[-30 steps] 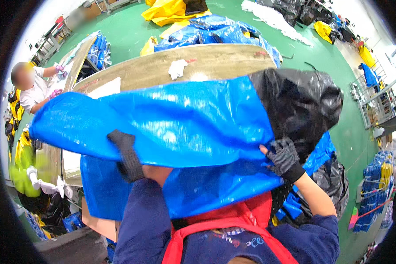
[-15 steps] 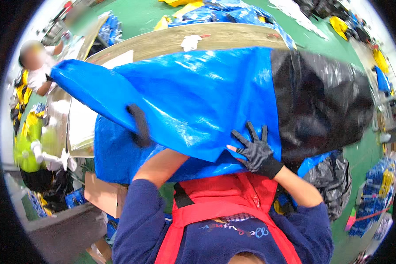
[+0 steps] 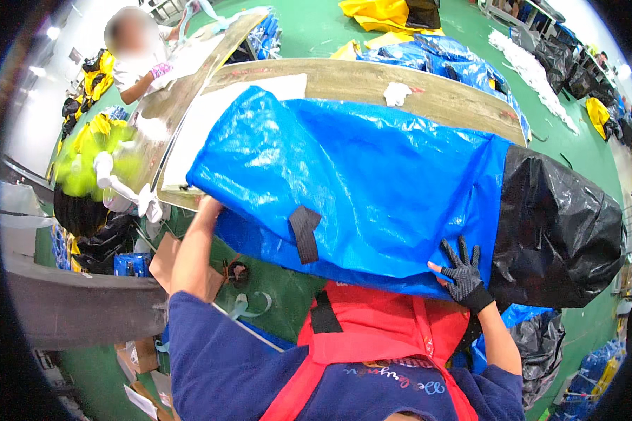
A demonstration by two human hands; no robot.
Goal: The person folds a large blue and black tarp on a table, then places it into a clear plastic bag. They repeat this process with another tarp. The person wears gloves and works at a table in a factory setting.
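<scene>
A large, glossy plastic-sheet piece, blue (image 3: 400, 182) with a black end section (image 3: 555, 224) on the right, lies across the table and hangs over its near edge. My right hand (image 3: 465, 277), in a dark grey glove, lies with spread fingers on the near blue edge beside the black section. A short black strap (image 3: 305, 235) shows on the blue side. My left forearm (image 3: 198, 245) reaches up to the blue piece's left end, where the sheet covers my left hand, so its fingers are hidden.
The wooden table (image 3: 344, 74) bears a white sheet (image 3: 274, 88) and a small white scrap (image 3: 397, 94). A person (image 3: 137, 59) works at the far left. Folded blue bundles (image 3: 456, 59) lie on the green floor beyond. A black-and-blue heap (image 3: 537, 340) sits at my right.
My left forearm has moved left, to the end of the blue piece. That end no longer sticks out in a narrow point and looks wider. The view has shifted.
</scene>
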